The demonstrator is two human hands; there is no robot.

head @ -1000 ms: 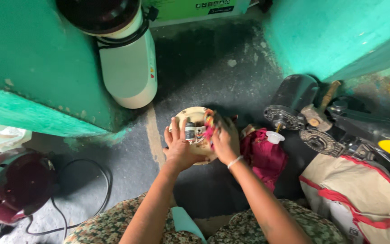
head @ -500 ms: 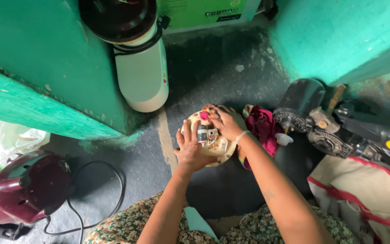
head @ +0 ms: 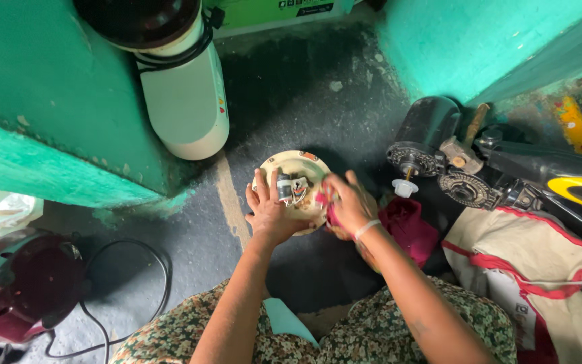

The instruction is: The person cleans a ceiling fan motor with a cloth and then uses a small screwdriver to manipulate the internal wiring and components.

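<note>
A round cream appliance base plate (head: 299, 166) with small electrical parts and wires at its middle is held over the dark floor. My left hand (head: 269, 211) grips its left rim, fingers spread upward. My right hand (head: 347, 202) presses a dark red cloth (head: 409, 226) against the plate's right side; a white band sits on that wrist. Most of the cloth hangs to the right of the hand.
A white cylindrical appliance body (head: 184, 101) with a dark lid leans on a green wall (head: 42, 101). A maroon appliance (head: 15, 286) with a black cord lies lower left. Black motor parts (head: 426, 138), a white knob (head: 404, 188) and a cream bag (head: 533, 283) are at right.
The view has shifted slightly. My right hand has moved from the plate's top to its right side with the cloth. My left hand keeps its hold.
</note>
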